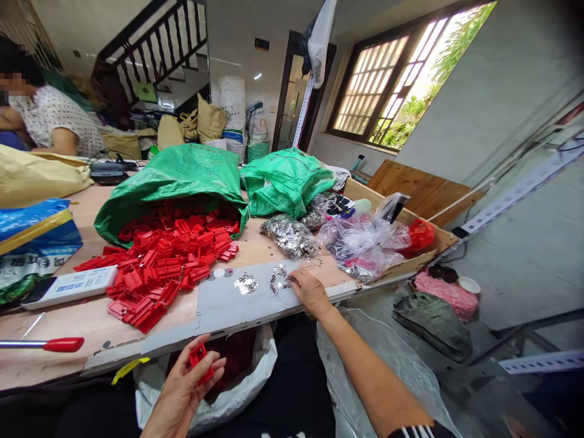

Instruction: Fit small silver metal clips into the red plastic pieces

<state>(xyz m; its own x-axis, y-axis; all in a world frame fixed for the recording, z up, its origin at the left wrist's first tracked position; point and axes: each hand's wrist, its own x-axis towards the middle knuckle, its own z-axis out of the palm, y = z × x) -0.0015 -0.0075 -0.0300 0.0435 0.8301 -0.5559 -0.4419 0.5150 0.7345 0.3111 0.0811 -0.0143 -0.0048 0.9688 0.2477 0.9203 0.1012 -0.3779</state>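
Observation:
My left hand point(189, 380) is closed round a small red plastic housing point(199, 363), held over the open white sack point(258, 383) at the table's front edge. On the grey sheet point(219, 307), the fingertips of my right hand point(311, 292) pinch together beside a ring of small dark metal pieces point(278, 281); whatever sits between them is too small to make out. Left of that ring lies a little heap of shiny metal pieces point(246, 283). A big pile of red plastic housings point(155, 261) spills from a green woven sack point(182, 170) farther left.
Another green sack point(287, 179) and a clear bag of metal parts point(289, 237) stand behind the sheet. At right is a wooden tray point(433, 252) with plastic bags. A white box point(73, 286) and a red-handled tool point(64, 345) lie left. A person point(59, 121) sits far left.

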